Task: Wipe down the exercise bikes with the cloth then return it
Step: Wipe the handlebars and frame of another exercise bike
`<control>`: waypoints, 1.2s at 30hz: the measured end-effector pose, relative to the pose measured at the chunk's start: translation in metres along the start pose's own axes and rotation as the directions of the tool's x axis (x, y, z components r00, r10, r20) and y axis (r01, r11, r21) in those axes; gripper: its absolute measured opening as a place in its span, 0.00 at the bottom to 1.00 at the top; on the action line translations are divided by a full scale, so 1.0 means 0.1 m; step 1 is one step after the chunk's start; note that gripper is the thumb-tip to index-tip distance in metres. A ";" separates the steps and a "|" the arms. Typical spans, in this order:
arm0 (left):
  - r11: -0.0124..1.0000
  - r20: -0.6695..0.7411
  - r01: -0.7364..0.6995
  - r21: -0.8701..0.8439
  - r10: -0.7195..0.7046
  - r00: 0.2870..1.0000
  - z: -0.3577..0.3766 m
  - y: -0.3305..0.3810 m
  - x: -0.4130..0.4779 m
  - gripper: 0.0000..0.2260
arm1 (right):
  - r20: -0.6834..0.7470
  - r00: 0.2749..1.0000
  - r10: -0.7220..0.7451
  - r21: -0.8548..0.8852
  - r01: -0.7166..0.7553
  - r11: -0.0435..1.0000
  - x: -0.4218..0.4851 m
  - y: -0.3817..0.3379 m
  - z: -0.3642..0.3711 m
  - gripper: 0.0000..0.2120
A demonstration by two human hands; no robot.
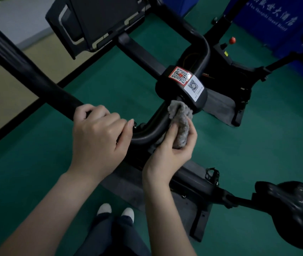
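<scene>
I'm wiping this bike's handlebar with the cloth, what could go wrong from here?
The cloth in your right hand sits close beside the QR stickers; it might catch an edge and peel one. Your left hand grips the handlebar, so the stretch under it could go unwiped.

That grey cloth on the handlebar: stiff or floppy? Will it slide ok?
Likely floppy: the cloth drapes and folds around the handlebar under the right hand. Probably light, since one hand bunches it easily. Its fuzzy pile may drag rather than slip.
</scene>
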State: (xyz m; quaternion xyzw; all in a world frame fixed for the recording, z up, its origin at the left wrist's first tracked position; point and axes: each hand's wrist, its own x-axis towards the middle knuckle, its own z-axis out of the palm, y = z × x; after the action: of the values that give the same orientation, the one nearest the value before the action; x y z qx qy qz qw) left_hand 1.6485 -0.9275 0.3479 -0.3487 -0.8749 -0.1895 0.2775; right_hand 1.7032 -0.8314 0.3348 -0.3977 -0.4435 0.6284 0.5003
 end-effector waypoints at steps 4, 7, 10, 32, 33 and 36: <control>1.000 -0.019 -0.006 0.000 0.006 1.000 0.03 0.00 -0.01 0.20 | 0.002 0.960 0.279 0.197 -0.274 0.941 -0.13 0.05 -0.03 0.11; 1.000 -0.027 -0.014 0.000 0.014 1.000 0.03 -0.01 -0.01 0.20 | 0.145 0.836 0.529 0.376 -0.541 0.752 0.09 0.02 0.07 0.05; 1.000 -0.043 -0.019 -0.010 0.018 0.999 0.04 0.00 -0.01 0.19 | 0.289 0.735 0.613 0.441 -0.671 0.596 0.11 -0.03 0.10 0.07; 1.000 -0.066 -0.005 0.031 0.007 0.998 0.06 0.03 -0.01 0.20 | 0.273 0.850 0.451 -0.004 -0.468 0.884 0.01 0.00 -0.34 0.06; 0.999 -0.075 0.005 0.043 -0.002 0.997 0.05 0.04 -0.01 0.20 | 0.256 0.867 0.428 -0.016 -0.439 0.898 0.06 -0.01 -0.34 0.06; 0.996 -0.119 0.058 0.066 -0.050 0.992 0.06 0.12 -0.01 0.19 | 0.169 0.949 0.265 -0.035 -0.263 0.964 0.23 -0.01 -0.28 0.06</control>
State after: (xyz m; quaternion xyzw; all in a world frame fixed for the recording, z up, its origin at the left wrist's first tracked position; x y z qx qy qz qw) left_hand 1.6560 -0.9169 0.3446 -0.3035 -0.8723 -0.1867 0.3349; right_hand 1.7254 -0.8042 0.3261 -0.4005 -0.4317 0.7189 0.3694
